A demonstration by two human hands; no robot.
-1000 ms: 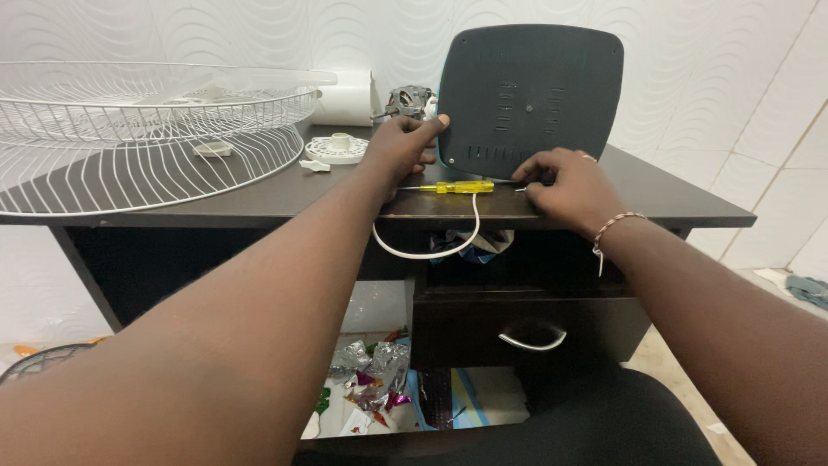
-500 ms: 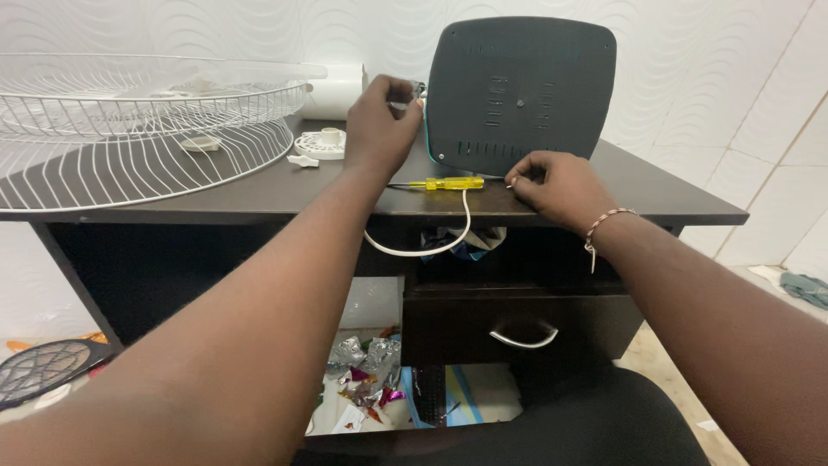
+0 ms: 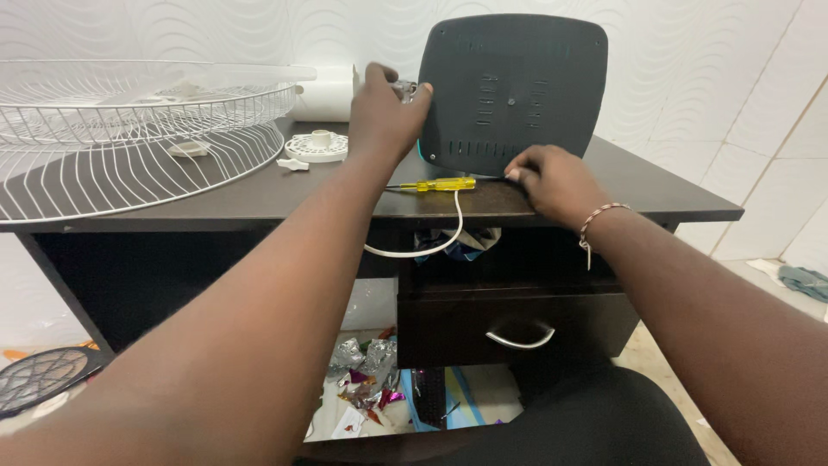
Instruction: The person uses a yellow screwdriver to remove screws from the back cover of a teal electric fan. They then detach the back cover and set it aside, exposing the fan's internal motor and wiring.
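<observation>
A dark, square fan base (image 3: 513, 86) stands on edge on the dark desk (image 3: 259, 194). My left hand (image 3: 382, 116) reaches past its left side and closes on the grey metal motor part (image 3: 405, 87) behind it. My right hand (image 3: 552, 181) lies on the desk with its fingertips pinched at the base's lower edge; what they pinch is hidden. A yellow-handled screwdriver (image 3: 440, 184) lies between my hands. From under the base, a white cable (image 3: 427, 248) loops down over the desk's front edge.
Two white wire fan grilles (image 3: 129, 147) fill the desk's left side. A white round plastic nut (image 3: 316, 145) and a white cylinder (image 3: 328, 99) sit behind my left arm. Below are a drawer with a metal handle (image 3: 519, 337) and foil wrappers (image 3: 369, 373) on the floor.
My left hand left the base's left edge and rose to the motor part behind it. My right hand stayed at the base's lower edge. The view shifted slightly.
</observation>
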